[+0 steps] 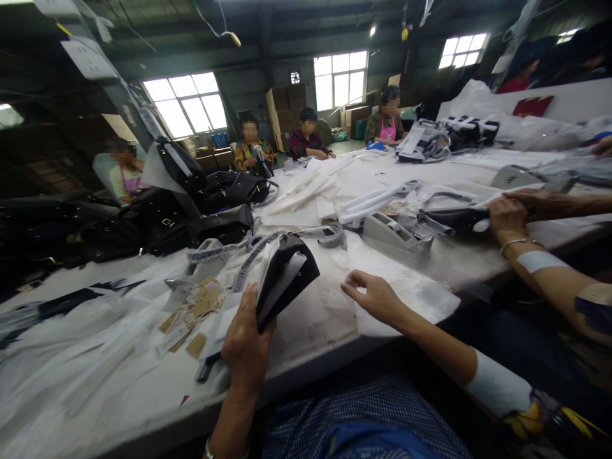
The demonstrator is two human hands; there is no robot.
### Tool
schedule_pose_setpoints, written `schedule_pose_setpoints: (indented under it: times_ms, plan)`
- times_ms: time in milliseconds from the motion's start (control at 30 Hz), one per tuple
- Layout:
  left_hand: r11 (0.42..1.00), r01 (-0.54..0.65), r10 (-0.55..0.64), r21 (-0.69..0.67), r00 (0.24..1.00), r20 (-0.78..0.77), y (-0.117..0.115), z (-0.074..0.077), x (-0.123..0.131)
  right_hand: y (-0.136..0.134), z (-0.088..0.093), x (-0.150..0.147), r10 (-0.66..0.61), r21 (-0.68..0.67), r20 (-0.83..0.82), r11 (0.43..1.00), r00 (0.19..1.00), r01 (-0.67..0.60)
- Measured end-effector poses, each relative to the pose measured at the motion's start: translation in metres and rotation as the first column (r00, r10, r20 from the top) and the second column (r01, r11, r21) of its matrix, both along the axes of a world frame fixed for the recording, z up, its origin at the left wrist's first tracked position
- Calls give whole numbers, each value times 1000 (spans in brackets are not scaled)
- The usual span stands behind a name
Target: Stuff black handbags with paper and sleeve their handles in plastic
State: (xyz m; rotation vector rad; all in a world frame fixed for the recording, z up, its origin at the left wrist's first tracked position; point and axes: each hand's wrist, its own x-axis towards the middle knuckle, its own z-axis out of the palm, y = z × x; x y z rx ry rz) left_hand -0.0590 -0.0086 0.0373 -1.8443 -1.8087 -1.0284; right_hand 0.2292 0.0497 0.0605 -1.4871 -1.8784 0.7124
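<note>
My left hand (246, 344) grips a small black bag (285, 274) by its lower edge and holds it tilted above the white table (315, 319); white paper shows at the bag's opening. To the right, my right hand (375, 296) hovers just over a white sheet (401, 287), fingers stretched out and apart, holding nothing. A grey strap (248, 261) trails from behind the bag.
Brown tags (196, 306) and white paper lie at the left. Black bags (162, 217) are piled at the far left. A grey tape dispenser (394, 233) stands behind my right hand. A co-worker's hands (507, 217) work at the right; several people sit at the far end.
</note>
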Motion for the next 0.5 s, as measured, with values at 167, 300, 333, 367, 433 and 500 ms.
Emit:
schedule_pose_setpoints:
  times_ms: [167,300,333,367,433,500]
  plan:
    - [999,-35,35,-9,999,16,3,3,0,-4,-2,-28,-55,-476,-337,871,940,-119]
    - [1000,3,-2,-13,999,32,2,5,0,-12,-6,-23,59,-484,-142,867,988,-121]
    - [1000,12,-12,-16,999,34,2,5,0,-14,-4,-21,109,-410,10,907,994,-96]
    - [1000,18,-18,-18,999,35,2,5,0,-15,-1,-19,141,-308,187,948,972,-78]
    - [999,29,-28,-23,999,31,2,4,-1,-15,4,-20,130,-101,469,991,874,-93]
    - [999,36,-36,-20,999,19,2,2,0,-7,3,-29,135,11,535,986,834,-167]
